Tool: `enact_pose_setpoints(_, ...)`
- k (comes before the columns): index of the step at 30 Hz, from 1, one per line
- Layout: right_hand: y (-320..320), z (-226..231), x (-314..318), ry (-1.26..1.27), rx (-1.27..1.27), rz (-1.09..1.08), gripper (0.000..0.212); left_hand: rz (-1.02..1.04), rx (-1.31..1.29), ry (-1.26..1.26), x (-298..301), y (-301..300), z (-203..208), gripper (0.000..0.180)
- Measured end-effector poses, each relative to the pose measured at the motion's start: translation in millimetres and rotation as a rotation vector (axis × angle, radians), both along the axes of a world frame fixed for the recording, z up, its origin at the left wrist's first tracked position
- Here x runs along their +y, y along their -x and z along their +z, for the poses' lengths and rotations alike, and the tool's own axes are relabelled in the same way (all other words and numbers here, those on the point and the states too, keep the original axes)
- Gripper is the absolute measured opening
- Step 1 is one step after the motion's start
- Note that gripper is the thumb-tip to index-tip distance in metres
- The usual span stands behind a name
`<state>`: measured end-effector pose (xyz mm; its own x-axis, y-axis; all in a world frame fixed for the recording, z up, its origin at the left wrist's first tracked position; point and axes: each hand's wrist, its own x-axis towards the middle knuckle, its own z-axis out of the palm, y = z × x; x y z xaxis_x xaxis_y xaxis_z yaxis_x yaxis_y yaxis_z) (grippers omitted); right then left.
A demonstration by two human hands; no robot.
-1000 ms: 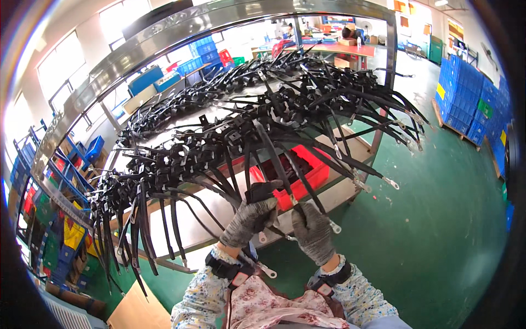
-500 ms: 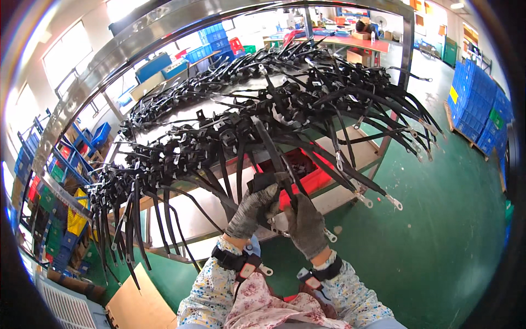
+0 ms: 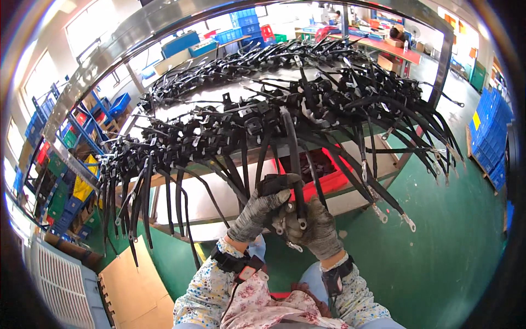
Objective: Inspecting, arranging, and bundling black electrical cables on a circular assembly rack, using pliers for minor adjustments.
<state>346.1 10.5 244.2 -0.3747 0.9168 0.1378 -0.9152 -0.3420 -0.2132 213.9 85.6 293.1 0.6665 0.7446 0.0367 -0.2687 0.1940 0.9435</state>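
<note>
Both my hands wear grey knitted gloves. My left hand [image 3: 258, 213] is closed around a black block-shaped part [image 3: 278, 185], whose lower side the fingers hide. My right hand [image 3: 316, 231] is closed just right of it, at the lower end of a thick black cable [image 3: 293, 151] that hangs from the heap. A metal ring terminal [image 3: 302, 223] shows at that cable's end, against the right fingers. More ring terminals, such as one below the hands [image 3: 295, 247], stick out between them. The heap of black cable assemblies [image 3: 252, 123] covers the metal rack's shelf beyond.
Many cables with ring terminals overhang the shelf's near edge. A red bin [image 3: 331, 183] holding dark parts stands on the lower shelf [image 3: 194, 205]. The rack's metal frame [image 3: 444, 66] arches overhead. Stacked blue crates [image 3: 489, 137] are at right, flattened cardboard [image 3: 134, 285] at lower left.
The view has swung, so the rack sits further right and lower. My right hand has turned and shifted slightly down, and the cable end with its ring terminal now shows in front of its fingers.
</note>
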Motion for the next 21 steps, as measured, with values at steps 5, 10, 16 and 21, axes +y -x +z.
enact_pose_setpoints(5, 6, -2, -1, 0.033, -0.302, -0.26, 0.033, -0.033, 0.118, -0.044, -43, 42, 29, 0.049)
enact_pose_setpoints(10, 2, 9, -1, 0.073, -0.003, -0.113, 0.03, 0.237, 0.306, -0.068, -129, 148, 71, 0.047)
enact_pose_setpoints(16, 21, 13, 11, -0.011, 0.28, 0.011, 0.026, 0.313, 0.41, -0.374, -197, 292, 178, 0.039)
enact_pose_setpoints(21, 19, -7, 22, 0.013, 0.044, -0.19, 0.028, -0.098, 0.661, -0.674, -182, 292, 278, 0.023)
